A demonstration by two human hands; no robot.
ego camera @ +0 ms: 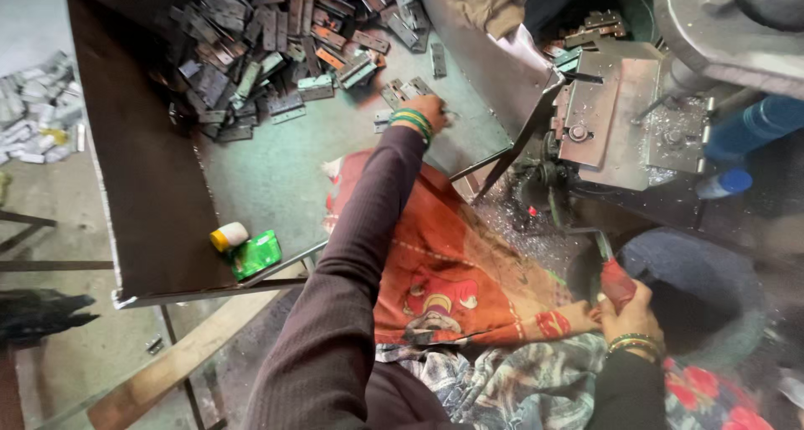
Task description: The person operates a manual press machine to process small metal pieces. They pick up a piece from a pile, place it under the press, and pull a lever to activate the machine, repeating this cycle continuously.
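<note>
The worktop, a grey-green tray with a dark raised wall, fills the upper left, and its far end at about eleven o'clock carries the heap of metal hinges, grey flat pieces lying every way with no shared long axis. The press machine stands at two o'clock, with a pale plate and a dark bin behind it holding more pieces. The left hand reaches out toward twelve o'clock and rests on the loose hinges at the near edge of the heap, fingers curled over them; whether it has one pinched I cannot tell. This hand is far nearer the heap than the other. The right hand sits at four o'clock, closed around the red lever grip, whose rod runs up toward the machine. At eight o'clock, near the worktop's front rim, lie a green shiny packet and, touching it, a small white bottle with a yellow cap.
</note>
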